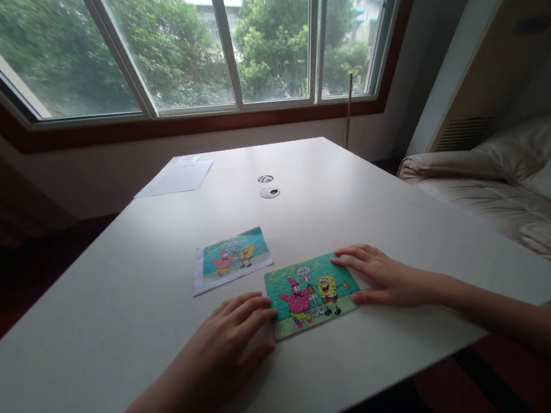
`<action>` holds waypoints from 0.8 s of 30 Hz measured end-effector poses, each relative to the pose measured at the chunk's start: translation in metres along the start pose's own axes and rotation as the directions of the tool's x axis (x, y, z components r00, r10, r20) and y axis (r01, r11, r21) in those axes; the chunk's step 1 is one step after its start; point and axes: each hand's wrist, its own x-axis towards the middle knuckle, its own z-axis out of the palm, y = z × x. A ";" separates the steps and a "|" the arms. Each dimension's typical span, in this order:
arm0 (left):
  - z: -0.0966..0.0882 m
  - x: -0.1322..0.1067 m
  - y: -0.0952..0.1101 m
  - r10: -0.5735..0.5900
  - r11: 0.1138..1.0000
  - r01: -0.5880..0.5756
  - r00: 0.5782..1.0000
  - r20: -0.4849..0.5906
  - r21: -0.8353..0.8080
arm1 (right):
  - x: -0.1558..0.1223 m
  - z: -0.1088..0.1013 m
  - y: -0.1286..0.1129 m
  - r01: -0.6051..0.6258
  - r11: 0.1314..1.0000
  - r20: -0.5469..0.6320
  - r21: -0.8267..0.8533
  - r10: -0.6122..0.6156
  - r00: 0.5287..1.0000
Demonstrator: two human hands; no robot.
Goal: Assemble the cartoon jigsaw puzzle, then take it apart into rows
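Bare forearms point(160, 408) reach in from the lower left and the right of the frame, framing a jigsaw puzzle point(312, 296) that lies flat just below the center, near the close edge of a white table point(388, 226). At lower center-left, the left hand point(233, 332) rests with fingers loosely extended and thumb apart, its fingertips touching the puzzle's left edge. Right of center, the right hand point(377, 276) is spread open, fingers at the puzzle's upper right corner and thumb at its lower right; how firmly either presses cannot be told. Pieces sit joined in a rectangle showing a pink starfish, a pale figure and a yellow square character on teal. Just beyond, left of center, a printed sheet point(234, 258) bears a matching scene and lies slightly askew. Farther up, two round discs point(270, 193) are set near the table's middle, with white papers point(174, 178) at its far left corner. Windows point(270, 39) showing green trees fill the top; a pale sofa point(520, 196) stands at right.
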 end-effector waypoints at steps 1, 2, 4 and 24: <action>0.000 0.002 0.001 0.004 1.000 -0.004 1.000 0.010 0.003 | -0.001 -0.002 0.001 -0.011 1.000 0.011 0.008 0.011 1.000; 0.000 0.004 0.003 0.010 1.000 -0.010 1.000 0.019 0.010 | -0.003 -0.004 0.003 -0.022 1.000 0.022 0.016 0.022 1.000; 0.000 0.010 0.009 0.026 0.999 -0.028 0.999 0.041 0.030 | -0.008 -0.010 0.009 -0.048 0.998 0.043 0.032 0.047 0.998; 0.064 0.192 0.084 0.198 0.959 -0.187 0.980 -0.033 0.214 | -0.121 -0.049 0.175 -0.522 0.851 -0.022 0.047 0.524 0.852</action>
